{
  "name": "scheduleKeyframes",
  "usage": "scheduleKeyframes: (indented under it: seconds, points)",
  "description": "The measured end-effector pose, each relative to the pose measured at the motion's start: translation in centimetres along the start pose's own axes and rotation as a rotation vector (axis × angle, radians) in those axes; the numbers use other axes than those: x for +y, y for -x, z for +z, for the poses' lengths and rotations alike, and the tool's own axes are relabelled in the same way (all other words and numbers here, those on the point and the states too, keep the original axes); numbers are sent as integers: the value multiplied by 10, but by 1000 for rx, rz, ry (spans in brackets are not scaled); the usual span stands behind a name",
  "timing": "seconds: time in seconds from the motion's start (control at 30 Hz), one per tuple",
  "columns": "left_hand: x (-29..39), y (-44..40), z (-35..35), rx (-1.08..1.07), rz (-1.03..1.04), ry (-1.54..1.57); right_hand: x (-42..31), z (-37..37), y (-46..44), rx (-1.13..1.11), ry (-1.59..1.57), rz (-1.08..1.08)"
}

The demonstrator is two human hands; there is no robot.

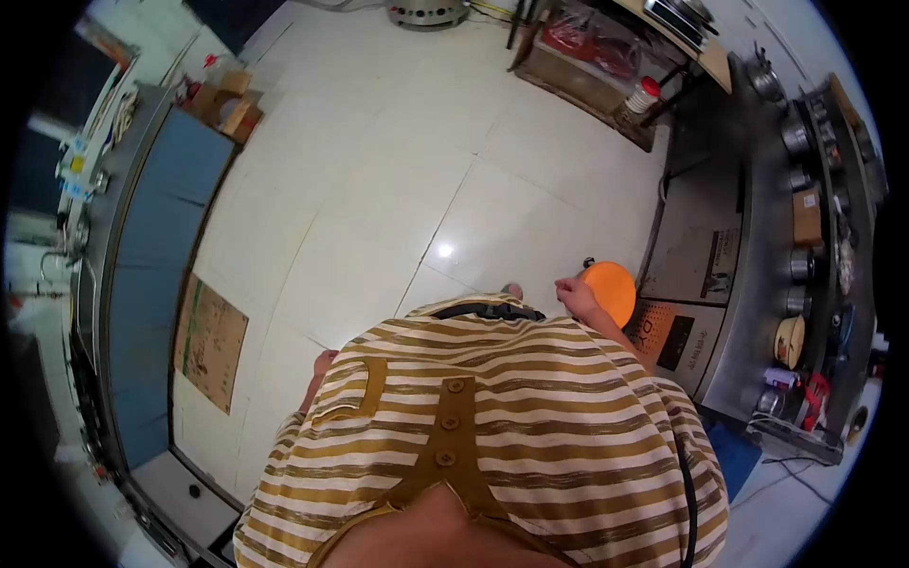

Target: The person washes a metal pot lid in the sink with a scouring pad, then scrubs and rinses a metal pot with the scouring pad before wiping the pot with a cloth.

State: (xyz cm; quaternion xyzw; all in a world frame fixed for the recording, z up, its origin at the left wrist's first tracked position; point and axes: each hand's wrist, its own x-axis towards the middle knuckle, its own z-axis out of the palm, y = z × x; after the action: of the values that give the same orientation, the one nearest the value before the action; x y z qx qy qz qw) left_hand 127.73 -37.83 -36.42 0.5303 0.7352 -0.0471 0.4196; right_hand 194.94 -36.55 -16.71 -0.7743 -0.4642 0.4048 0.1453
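Note:
I look down over my striped shirt (492, 417) at a tiled floor. My right hand (574, 295) hangs at my side with its fingers loosely apart, and nothing shows in it. Just beyond it is a round, flat-topped orange thing (611, 292); in this view the hand overlaps its edge, and I cannot tell whether they touch. A small dark piece (589, 261) sticks out behind the orange top. On the other side, my left hand (324, 362) shows only in part past the shirt, its fingers too hidden to read.
Blue cabinets (161, 218) under a counter line the left, with flattened cardboard (213, 341) against them and an open box (232, 106) at their far end. Steel shelves with pots (800, 265) run along the right. A low wooden-edged stand (587, 90) and a round metal appliance (426, 11) are ahead.

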Motion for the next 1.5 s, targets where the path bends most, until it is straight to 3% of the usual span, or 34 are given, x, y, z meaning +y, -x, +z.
scheduleKeyframes:
  seconds: [0.07, 0.13, 0.23, 0.33, 0.37, 0.43, 0.57, 0.73, 0.87, 0.9, 0.97, 1.03, 1.1, 1.2, 1.27, 1.37, 1.5]
  points:
    - [47, -23, -27, 34, -13, 53, 47, 1, 7, 6, -30, 110]
    - [122, -33, -44, 82, -62, 192, 103, -20, 4, -64, 218, 164]
    - [208, -56, -45, 116, 38, 330, 207, -25, -8, -80, 429, 282]
    - [266, -88, -14, 26, 121, 308, 279, -50, -9, -17, 193, 366]
    - [282, -102, -2, -17, 205, 249, 220, -99, 13, 30, -116, 504]
    - [335, -108, 8, -21, 300, -24, 213, -140, -6, 60, -291, 545]
    - [391, -140, 8, -32, 387, -40, 228, -187, -62, 252, -575, 760]
    - [481, -151, -17, 105, 232, -146, 206, -240, -136, 351, -639, 608]
    - [532, -213, -38, 62, 404, -444, 241, -242, -181, 434, -864, 494]
    - [562, -232, -49, 78, 387, -493, 233, -254, -194, 472, -909, 433]
    - [639, -273, -61, 160, 310, -528, 209, -291, -182, 491, -796, 565]
    - [719, -314, -76, 197, 300, -563, 296, -260, -193, 523, -245, 582]
    - [813, -352, -90, 207, 404, -319, 289, -281, -191, 525, -380, 803]
    - [966, -372, -91, 243, 526, -91, 299, -302, -196, 550, -488, 858]
    - [1049, -398, -74, 177, 721, 88, 284, -320, -207, 642, -806, 889]
    - [1179, -364, -56, -6, 814, 248, 270, -350, -241, 819, -1309, 816]
    - [1294, -324, -30, -74, 967, 338, 248, -452, -309, 892, -1423, 651]
